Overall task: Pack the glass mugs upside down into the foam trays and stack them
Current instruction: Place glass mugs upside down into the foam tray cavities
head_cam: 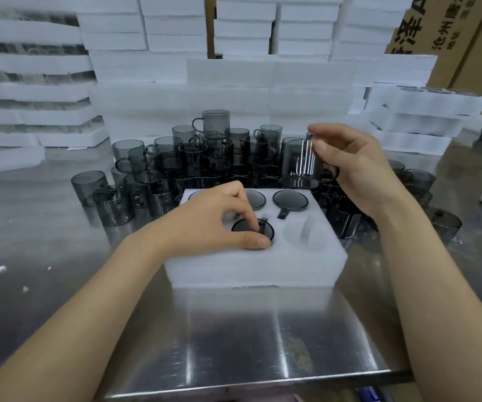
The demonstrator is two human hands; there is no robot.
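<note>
A white foam tray (251,265) lies on the steel table in front of me. Upside-down smoky glass mugs sit in its back pockets, one showing clearly at the back right (290,200). My left hand (213,221) pinches the mug in the front middle pocket (248,226), thumb and fingers on its rim and handle. The front right pocket (305,233) holds no mug. My right hand (352,166) holds another smoky mug (299,163) upside down in the air, above the tray's back right corner.
A dense cluster of loose smoky mugs (193,158) stands behind and beside the tray. Stacks of foam trays (234,82) rise at the back and both sides. Cardboard boxes (451,39) stand at the back right. The table's front edge (263,384) runs near me.
</note>
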